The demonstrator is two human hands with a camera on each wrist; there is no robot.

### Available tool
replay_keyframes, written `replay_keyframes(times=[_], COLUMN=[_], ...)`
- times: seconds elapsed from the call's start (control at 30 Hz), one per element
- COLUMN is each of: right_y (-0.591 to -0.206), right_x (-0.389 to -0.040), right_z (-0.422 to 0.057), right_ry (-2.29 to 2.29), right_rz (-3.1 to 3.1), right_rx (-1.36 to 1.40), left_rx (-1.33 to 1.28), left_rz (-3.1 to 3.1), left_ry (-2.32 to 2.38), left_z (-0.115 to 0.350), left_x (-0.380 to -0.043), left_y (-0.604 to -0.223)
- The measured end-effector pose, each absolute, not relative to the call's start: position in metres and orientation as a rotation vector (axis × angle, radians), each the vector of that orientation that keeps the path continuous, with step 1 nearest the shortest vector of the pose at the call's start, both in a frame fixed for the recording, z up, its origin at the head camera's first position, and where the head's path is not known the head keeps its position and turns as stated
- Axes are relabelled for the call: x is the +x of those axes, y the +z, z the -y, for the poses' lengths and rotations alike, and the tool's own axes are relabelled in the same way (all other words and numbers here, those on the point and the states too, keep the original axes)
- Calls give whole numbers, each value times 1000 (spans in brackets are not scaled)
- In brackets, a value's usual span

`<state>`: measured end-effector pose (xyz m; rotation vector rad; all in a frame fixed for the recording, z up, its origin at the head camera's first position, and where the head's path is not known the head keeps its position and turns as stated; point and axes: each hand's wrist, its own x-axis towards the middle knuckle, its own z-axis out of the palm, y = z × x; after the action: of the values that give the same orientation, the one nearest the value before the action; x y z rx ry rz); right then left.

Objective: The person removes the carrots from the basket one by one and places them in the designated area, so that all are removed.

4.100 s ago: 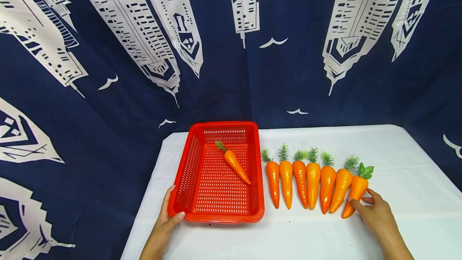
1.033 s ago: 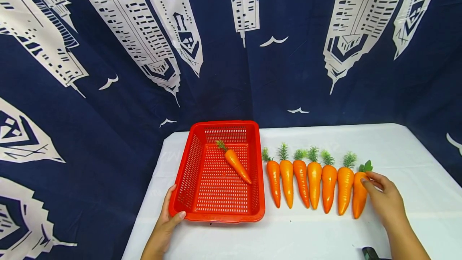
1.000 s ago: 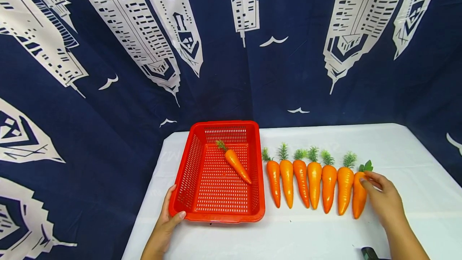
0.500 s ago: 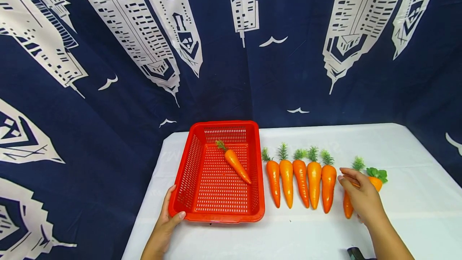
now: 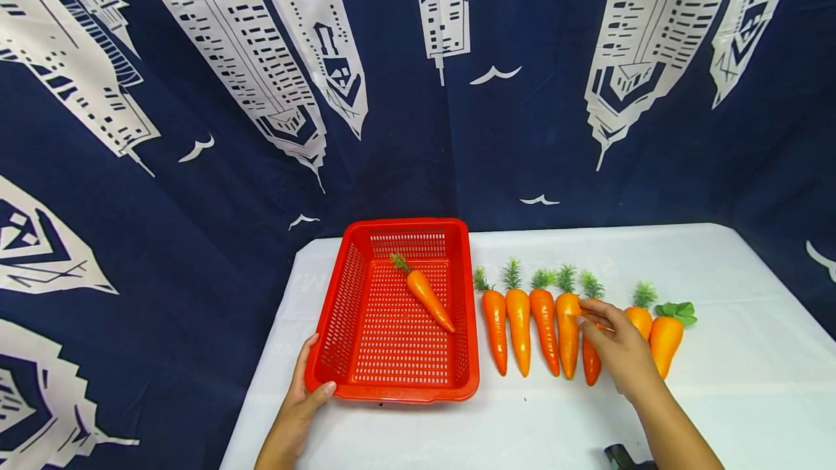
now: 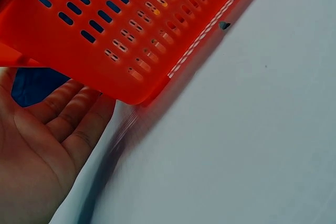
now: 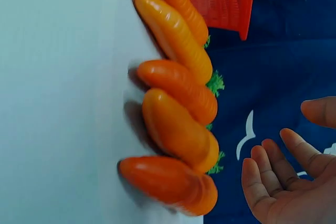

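A red plastic basket [image 5: 418, 392] with perforated walls stands left of centre on the table, one orange carrot [image 5: 427, 299] lying inside. My left hand [image 5: 297, 405] holds its near left corner, thumb over the rim; the left wrist view has the fingers against the basket's outside. Several carrots with green tops lie in a row to the right. My right hand [image 5: 620, 347] hovers over the fifth carrot [image 5: 591, 365], partly hiding it. Its fingertips reach the edge of the fourth carrot [image 5: 568, 332]; contact is unclear. In the right wrist view the fingers are loosely spread, with nothing between them.
A white cloth [image 5: 509, 426] covers the table. Behind it hangs a dark blue curtain [image 5: 418, 165] printed with white buildings and birds. The sixth carrot [image 5: 640, 320] and a leafy-topped carrot [image 5: 666, 343] lie beyond the right hand. A dark device [image 5: 620, 457] shows by the right wrist.
My right hand has moved left from the leafy-topped carrot to the fifth carrot. The two rightmost carrots now lie farther right, apart from the others. The left hand and basket stay put.
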<state>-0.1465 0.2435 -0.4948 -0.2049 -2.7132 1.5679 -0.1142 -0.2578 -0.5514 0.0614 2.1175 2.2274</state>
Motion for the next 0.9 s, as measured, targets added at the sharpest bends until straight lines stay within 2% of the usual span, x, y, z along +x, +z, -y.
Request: replay_keyframes(times=[0.9], right_y=[-481], right_x=[-162], right_z=[-188], right_ry=[1713], right_rz=[2586], right_rx=[32], left_rx=[80], left_rz=[-2128], left_ry=[2209], left_z=[258], left_x=[-115], left_y=[-551])
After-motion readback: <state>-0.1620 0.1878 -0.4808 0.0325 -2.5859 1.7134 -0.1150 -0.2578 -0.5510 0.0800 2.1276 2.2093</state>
